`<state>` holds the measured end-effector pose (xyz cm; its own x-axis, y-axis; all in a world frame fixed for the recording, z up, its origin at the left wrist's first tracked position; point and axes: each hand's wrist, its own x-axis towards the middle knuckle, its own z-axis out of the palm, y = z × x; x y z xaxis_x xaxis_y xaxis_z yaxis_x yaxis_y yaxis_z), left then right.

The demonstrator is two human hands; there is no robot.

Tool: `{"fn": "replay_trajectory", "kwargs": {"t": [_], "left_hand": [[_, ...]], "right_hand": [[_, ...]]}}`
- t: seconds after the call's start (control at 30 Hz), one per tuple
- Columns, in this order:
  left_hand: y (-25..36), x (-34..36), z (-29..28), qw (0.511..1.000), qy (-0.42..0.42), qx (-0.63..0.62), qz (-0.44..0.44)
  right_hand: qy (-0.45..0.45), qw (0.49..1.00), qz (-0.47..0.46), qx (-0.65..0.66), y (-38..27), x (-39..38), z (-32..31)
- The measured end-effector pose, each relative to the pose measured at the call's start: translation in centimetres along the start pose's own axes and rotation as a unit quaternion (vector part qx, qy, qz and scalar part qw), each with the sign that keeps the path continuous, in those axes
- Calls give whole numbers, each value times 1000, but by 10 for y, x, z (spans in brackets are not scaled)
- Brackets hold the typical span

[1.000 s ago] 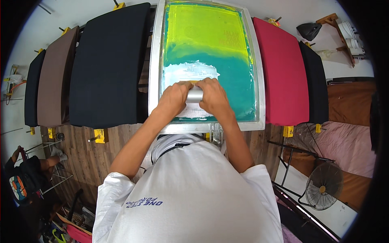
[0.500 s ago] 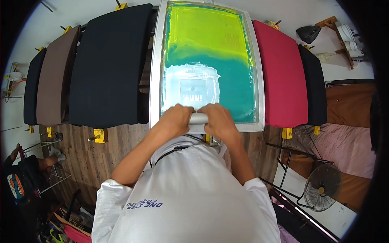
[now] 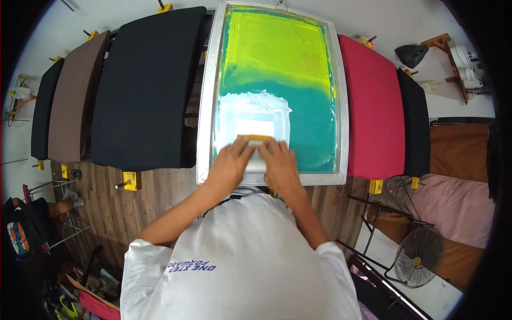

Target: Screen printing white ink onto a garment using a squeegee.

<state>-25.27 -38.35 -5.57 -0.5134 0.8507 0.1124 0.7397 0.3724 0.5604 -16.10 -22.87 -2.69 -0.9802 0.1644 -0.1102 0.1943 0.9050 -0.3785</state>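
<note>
A silver-framed printing screen (image 3: pixel 342 106) lies in front of me, its mesh teal over the lower part and yellow-green at the far end. A patch of white ink (image 3: pixel 226 114) with ragged edges covers the near left of the mesh. Both hands grip a squeegee (image 3: pixel 256 164) at the near end of this patch, its grey body tilted and its yellow blade edge showing ahead of my fingertips. My left hand (image 3: pixel 228 166) is closed on its left side. On the other side my right hand (image 3: pixel 280 166) is closed with fingers stretched over the top. The thumbs are partly hidden.
Left of the screen is a large black fabric-covered board (image 3: pixel 146 93), then a brown board (image 3: pixel 79 98). A red board (image 3: pixel 372 109) lies close on the right. A floor fan (image 3: pixel 418 261) stands at lower right. At far left a person's leg (image 3: pixel 64 207) shows.
The squeegee has tipped, so its yellow blade edge now shows at the far side. My fingers have turned forward over it. The screen sits slightly lower in view.
</note>
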Motion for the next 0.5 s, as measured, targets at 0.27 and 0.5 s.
{"fn": "replay_trajectory", "kwargs": {"t": [0.27,0.5], "left_hand": [[6,35,-38,997,-71,-33,-8],[-27,75,-23,1000,-6,-17,-6]], "right_hand": [[-26,1000,-9,12,2,20,-34],[17,1000,-1,-12,24,72,-21]]}}
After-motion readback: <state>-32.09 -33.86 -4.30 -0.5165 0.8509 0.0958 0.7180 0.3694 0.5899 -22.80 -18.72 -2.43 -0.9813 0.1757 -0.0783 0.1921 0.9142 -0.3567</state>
